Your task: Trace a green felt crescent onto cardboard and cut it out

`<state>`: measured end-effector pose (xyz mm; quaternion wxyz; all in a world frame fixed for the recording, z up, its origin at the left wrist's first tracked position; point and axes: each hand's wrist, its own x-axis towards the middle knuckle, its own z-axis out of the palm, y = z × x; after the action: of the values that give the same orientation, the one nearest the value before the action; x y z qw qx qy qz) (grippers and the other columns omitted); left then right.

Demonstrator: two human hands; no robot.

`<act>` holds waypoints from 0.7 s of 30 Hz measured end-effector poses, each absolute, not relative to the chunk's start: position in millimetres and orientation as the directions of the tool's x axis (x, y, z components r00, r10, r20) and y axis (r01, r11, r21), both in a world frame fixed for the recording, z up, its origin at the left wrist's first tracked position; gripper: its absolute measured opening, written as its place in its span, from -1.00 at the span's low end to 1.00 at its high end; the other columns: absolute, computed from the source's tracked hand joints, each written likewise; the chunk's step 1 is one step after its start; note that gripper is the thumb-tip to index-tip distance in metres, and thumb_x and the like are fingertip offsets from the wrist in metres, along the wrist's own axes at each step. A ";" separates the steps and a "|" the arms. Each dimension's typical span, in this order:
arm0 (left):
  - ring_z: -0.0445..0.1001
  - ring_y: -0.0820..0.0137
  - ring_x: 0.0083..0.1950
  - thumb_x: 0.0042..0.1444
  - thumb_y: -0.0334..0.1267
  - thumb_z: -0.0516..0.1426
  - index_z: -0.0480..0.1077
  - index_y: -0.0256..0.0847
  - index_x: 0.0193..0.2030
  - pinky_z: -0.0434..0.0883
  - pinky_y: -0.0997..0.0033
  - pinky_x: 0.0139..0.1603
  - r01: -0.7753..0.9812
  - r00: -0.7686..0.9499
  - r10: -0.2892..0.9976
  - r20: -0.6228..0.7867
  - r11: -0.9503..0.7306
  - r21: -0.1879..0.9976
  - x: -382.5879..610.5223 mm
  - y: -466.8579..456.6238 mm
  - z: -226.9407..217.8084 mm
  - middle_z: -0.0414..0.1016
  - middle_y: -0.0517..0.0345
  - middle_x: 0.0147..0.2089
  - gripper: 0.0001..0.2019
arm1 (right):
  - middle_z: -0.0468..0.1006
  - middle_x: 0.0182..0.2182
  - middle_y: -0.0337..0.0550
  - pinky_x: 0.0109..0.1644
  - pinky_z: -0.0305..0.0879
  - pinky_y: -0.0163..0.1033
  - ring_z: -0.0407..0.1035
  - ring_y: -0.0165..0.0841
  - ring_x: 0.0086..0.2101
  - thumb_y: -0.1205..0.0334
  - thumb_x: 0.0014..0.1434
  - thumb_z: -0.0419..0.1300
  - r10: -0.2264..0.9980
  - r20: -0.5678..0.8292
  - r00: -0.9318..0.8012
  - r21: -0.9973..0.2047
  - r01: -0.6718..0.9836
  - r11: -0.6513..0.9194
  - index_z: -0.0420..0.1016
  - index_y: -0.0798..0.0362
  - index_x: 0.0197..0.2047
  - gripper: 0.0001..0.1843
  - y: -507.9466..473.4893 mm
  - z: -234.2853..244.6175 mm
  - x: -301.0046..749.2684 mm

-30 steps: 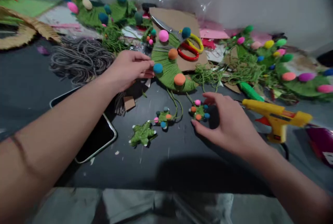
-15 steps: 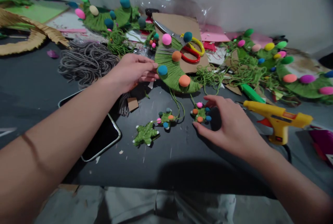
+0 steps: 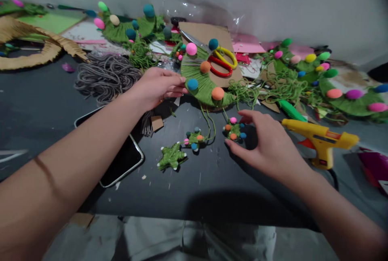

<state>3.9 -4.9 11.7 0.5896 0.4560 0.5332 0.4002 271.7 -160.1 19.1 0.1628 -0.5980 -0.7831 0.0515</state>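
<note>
My left hand (image 3: pixel 160 86) pinches the left edge of a green yarn-wrapped crescent (image 3: pixel 198 79) studded with pink, blue and orange balls. The crescent is tilted up, and green strings trail from its lower edge. Around a small green star with coloured balls (image 3: pixel 234 131), my right hand (image 3: pixel 257 137) is curved with thumb and fingers apart, not closed on it. To the left lies a second small star with balls (image 3: pixel 194 139). Beside that one is a plain green star with white tips (image 3: pixel 171 156).
Right of my right hand lies a yellow glue gun (image 3: pixel 323 137). Scissors (image 3: pixel 222 61) rest on cardboard (image 3: pixel 212 30) behind the crescent. A phone (image 3: pixel 124 164) is under my left forearm, near grey yarn (image 3: pixel 106 75). More ball-studded green crescents (image 3: pixel 345 95) line the back.
The view has shifted slightly. The top of the crescent leans a little further left, with my left hand still on it. My right hand stays around the small star.
</note>
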 end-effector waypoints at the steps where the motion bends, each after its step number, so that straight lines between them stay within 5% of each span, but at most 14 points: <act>1: 0.67 0.43 -0.38 0.20 -0.45 0.29 0.54 -0.32 -0.36 0.59 0.54 -0.28 0.016 0.118 0.957 -0.265 0.265 0.964 4.2 -5.2 11.4 0.64 0.06 -0.39 -0.90 | 0.63 -0.01 0.14 0.02 0.48 0.23 0.54 0.10 -0.04 -0.01 0.17 0.39 0.956 0.183 -0.230 -0.280 0.920 0.275 0.38 0.14 0.27 -0.31 -159.5 16.2 273.6; 7: 0.66 0.44 -0.39 0.22 -0.43 0.29 0.52 -0.29 -0.35 0.60 0.52 -0.24 0.027 0.130 0.956 -0.263 0.261 0.965 4.0 -4.9 9.4 0.65 0.09 -0.39 -0.89 | 0.58 0.09 0.22 0.08 0.47 0.26 0.50 0.15 0.06 -0.12 0.21 0.41 0.935 0.255 -0.247 -0.277 0.908 0.315 0.37 0.12 0.33 -0.23 -166.2 19.5 273.5; 11: 0.65 0.46 -0.39 0.27 -0.50 0.24 0.50 -0.33 -0.31 0.59 0.51 -0.24 0.016 0.141 0.959 -0.244 0.244 0.970 3.6 -5.4 9.5 0.64 0.07 -0.40 -0.88 | 0.61 0.02 0.09 0.04 0.47 0.14 0.51 0.01 -0.01 0.10 0.33 0.34 0.872 0.342 -0.349 -0.296 0.841 0.453 0.51 0.06 0.17 -0.60 -177.9 35.5 254.3; 14: 0.64 0.47 -0.42 0.27 -0.55 0.21 0.48 -0.35 -0.33 0.58 0.51 -0.26 -0.006 0.150 0.965 -0.213 0.217 0.976 3.8 -5.7 8.8 0.62 0.05 -0.42 -0.86 | 0.61 -0.04 0.03 -0.01 0.47 0.04 0.50 -0.10 -0.07 0.22 0.39 0.27 0.847 0.293 -0.443 -0.348 0.776 0.526 0.58 0.04 0.06 -0.79 -180.0 42.8 240.8; 21: 0.64 0.45 -0.43 0.24 -0.54 0.25 0.46 -0.31 -0.37 0.61 0.43 -0.20 -0.026 0.162 0.968 -0.192 0.199 0.980 3.9 -3.6 4.5 0.60 0.08 -0.44 -0.83 | 0.55 0.17 0.09 0.17 0.32 0.14 0.39 -0.01 0.13 0.19 0.48 0.16 0.735 0.135 -0.664 -0.260 0.692 0.673 0.58 0.00 0.19 -0.69 -174.3 52.8 193.9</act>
<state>3.9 -3.6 4.5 0.5953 0.4759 0.4949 0.4174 193.9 -174.3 52.8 0.1150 -0.3933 -0.9074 0.0933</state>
